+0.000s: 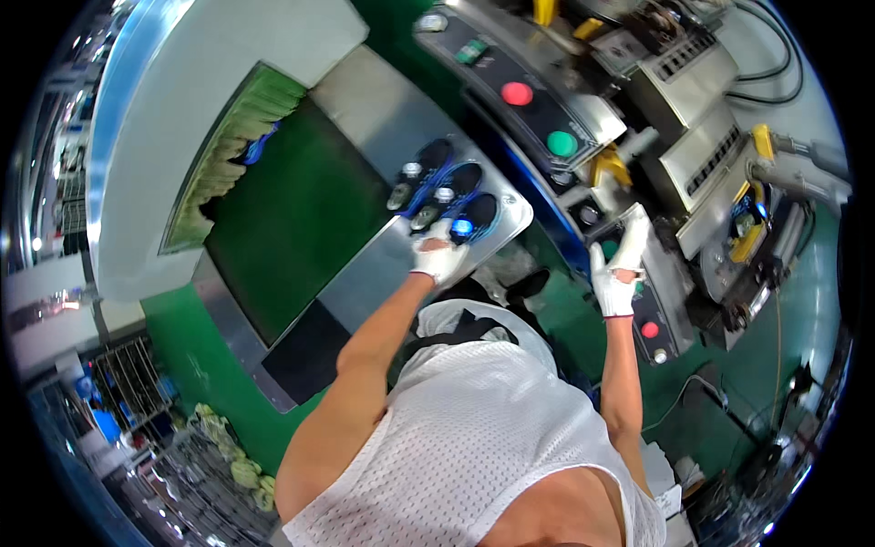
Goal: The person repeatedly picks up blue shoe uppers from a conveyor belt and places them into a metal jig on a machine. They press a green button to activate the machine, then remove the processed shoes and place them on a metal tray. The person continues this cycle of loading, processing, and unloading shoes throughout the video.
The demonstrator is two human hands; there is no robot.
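Note:
Three black shoes with blue edges [479, 211] lie side by side on a metal ledge, pale rounded parts showing at their near ends. At the nearest shoe my left hand [438, 259], in a white glove with bare skin showing, has its fingers closed around the near end, partly hidden. My right hand [620, 263], gloved the same way, is over a dark control panel [658, 305] on the machine at right. Its fingers are stretched out and the thumb stands apart, with nothing held.
Left of the ledge, a green conveyor belt [296, 214] runs from a white housing [219, 55] with a fringed curtain [239, 146]. On the machine are a red button [517, 93], a green button [561, 143] and another blue-edged shoe [747, 217]. Wire racks [137, 383] stand lower left.

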